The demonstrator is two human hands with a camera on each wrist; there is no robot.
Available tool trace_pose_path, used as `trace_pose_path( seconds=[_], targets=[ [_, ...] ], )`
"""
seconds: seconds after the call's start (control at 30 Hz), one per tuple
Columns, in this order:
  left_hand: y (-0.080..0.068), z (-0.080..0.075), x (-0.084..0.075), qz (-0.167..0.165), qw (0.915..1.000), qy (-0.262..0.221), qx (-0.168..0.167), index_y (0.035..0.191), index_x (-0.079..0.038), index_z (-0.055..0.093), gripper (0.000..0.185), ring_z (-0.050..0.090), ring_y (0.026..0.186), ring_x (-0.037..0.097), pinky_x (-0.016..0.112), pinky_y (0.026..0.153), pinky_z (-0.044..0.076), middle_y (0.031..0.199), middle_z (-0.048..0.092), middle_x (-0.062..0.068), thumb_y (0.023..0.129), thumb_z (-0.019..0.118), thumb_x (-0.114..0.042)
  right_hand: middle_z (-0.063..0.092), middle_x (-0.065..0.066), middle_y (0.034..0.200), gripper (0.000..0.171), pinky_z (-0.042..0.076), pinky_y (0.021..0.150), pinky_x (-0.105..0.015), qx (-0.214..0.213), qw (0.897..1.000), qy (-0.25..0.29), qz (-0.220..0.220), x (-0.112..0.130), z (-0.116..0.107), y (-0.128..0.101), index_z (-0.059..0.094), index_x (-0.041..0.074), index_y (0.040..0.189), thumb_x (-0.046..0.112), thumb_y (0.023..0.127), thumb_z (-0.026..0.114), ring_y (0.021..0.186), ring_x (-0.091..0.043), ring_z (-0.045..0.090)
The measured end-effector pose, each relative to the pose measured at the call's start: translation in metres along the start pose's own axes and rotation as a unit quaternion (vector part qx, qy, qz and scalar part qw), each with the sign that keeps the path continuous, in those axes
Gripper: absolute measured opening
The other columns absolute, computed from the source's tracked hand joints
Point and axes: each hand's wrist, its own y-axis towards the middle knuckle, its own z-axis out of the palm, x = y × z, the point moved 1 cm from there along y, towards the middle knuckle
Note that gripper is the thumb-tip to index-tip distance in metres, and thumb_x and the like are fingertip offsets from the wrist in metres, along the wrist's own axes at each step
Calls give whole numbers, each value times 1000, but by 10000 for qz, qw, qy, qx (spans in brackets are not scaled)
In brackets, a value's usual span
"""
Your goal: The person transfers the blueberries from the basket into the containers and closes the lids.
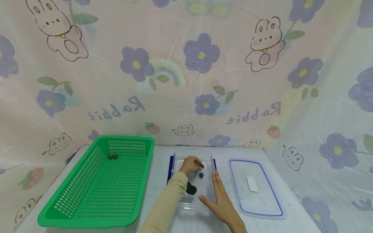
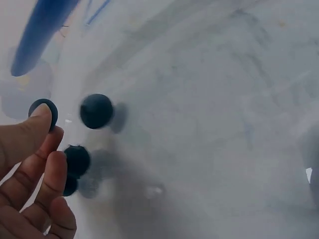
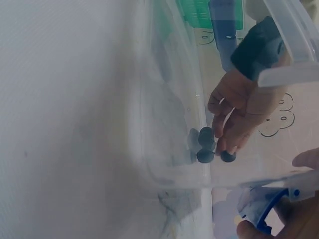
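A clear plastic container [image 1: 194,204] stands in the middle of the table with its blue latches [image 1: 170,168] folded out. Inside it, my left hand [image 1: 190,165] pinches one blueberry [image 2: 54,116] between thumb and fingertips. Another blueberry [image 2: 96,111] sits close by in the left wrist view, and two more blueberries [image 3: 206,137] lie beside the fingers in the right wrist view. With its fingers straight and thumb spread, my right hand [image 1: 222,204] rests along the container's right side, its fingertips beside a blue latch [image 3: 273,205].
To the left stands a large green basket [image 1: 141,191] with two blueberries [image 1: 113,156] in its far left corner. A clear lid [image 1: 262,204] with a blue seal lies at the right, a white rectangle on it. A printed curtain [image 1: 175,106] hangs behind the table.
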Motion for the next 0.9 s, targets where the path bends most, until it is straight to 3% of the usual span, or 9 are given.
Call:
trace_pose_path(
  seconds=[0.23,0.57,0.9],
  targets=[
    [3,10,11,0,9998,16,-184,84,-1,71,15,58,67,12,26,62,49,71,64,1,74,79,8,3,-15,160,98,22,106,-63,60,10000,26,48,1,0,0,13,2,154,50,88,67,143,-37,12],
    [2,14,11,141,9990,196,-374,82,0,72,15,58,66,12,27,62,50,69,64,1,72,81,8,5,-17,160,96,23,105,-64,-21,10000,-8,-60,1,0,1,14,3,155,48,89,67,143,-38,14],
    [3,16,12,65,9985,121,-523,84,3,73,16,57,66,12,27,64,51,69,63,1,71,81,8,5,-17,160,96,23,106,-64,-10,10000,-9,-28,1,0,0,14,2,154,48,88,67,143,-37,13]
  ],
)
